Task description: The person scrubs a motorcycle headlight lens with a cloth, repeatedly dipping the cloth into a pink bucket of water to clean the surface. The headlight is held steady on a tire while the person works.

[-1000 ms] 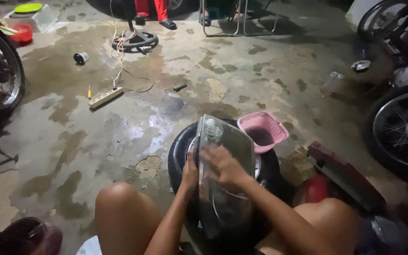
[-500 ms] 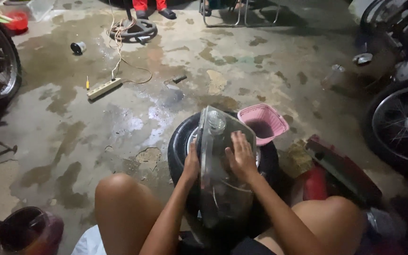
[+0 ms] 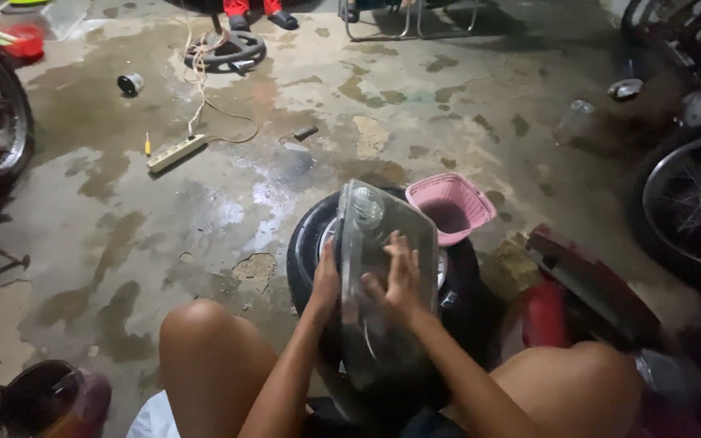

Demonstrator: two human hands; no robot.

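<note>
I sit on the wet concrete floor (image 3: 204,211) with my knees spread, and a small tyre (image 3: 310,251) lies between them. To my left the floor is open out to the power strip (image 3: 176,152); to my right the pink basket (image 3: 450,207) sits just beside the tyre, with a red panel (image 3: 586,276) and a spoked wheel (image 3: 695,203) crowding that side. The clear headlight lens (image 3: 383,243) stands tilted on the tyre. My left hand (image 3: 326,280) cups its left edge, its grip half closed. My right hand (image 3: 399,280) lies flat on the face, fingers spread.
</note>
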